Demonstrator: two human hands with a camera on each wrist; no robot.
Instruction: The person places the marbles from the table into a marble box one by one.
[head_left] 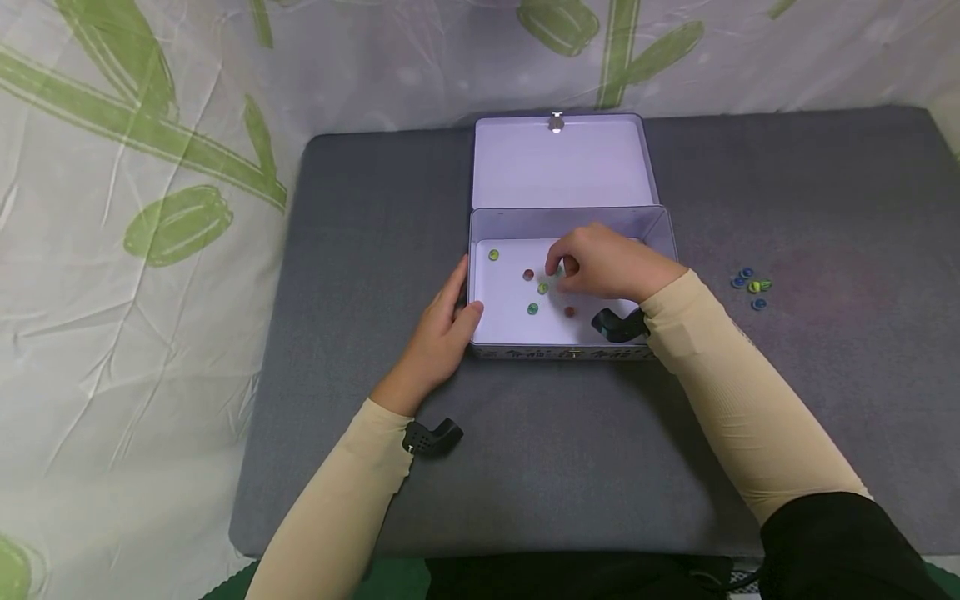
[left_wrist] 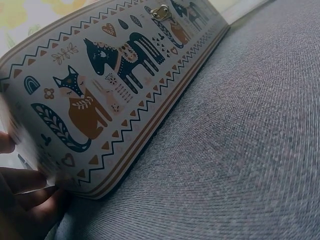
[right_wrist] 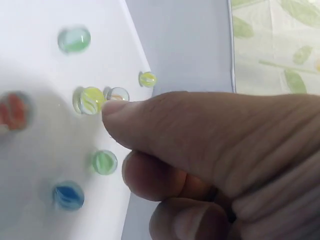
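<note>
At far left, a pale curtain (head_left: 67, 350) printed with green bamboo, beside the left edge of a gray cloth-topped table (head_left: 360, 275). Next, above the table's front edge, a beige left sleeve (head_left: 330, 500) with a black wrist camera (head_left: 433, 437) at the cuff. Beyond, a left hand (head_left: 435, 333) grasping the left wall of a tin box (head_left: 570, 223) near its front left corner, thumb over the rim and fingers along the outside.

On the tin's front panel, in the left wrist view, a printed fox (left_wrist: 80, 100), then a dark horse (left_wrist: 122, 57). Toward the table's back edge, an opened lid (head_left: 562, 167) with a metal clasp (head_left: 556, 122).

On the white floor inside: a yellow glass marble (head_left: 493, 255) toward the back left corner, a red marble (head_left: 528, 274), a green marble (head_left: 532, 308), a second yellow marble (head_left: 543, 288) and, near the front wall, another red marble (head_left: 570, 312). Also inside, in the right wrist view, a blue-swirled marble (right_wrist: 69, 195).

Above them, a right hand (head_left: 600, 262), unclenched, with bent fingers, thumb and forefinger parted around nothing visible. Over the front right corner, a beige right sleeve (head_left: 750, 408).

At right, between tin and table's right edge, three blue marbles (head_left: 759, 305) clustered with two yellow-green marbles (head_left: 754, 287).
</note>
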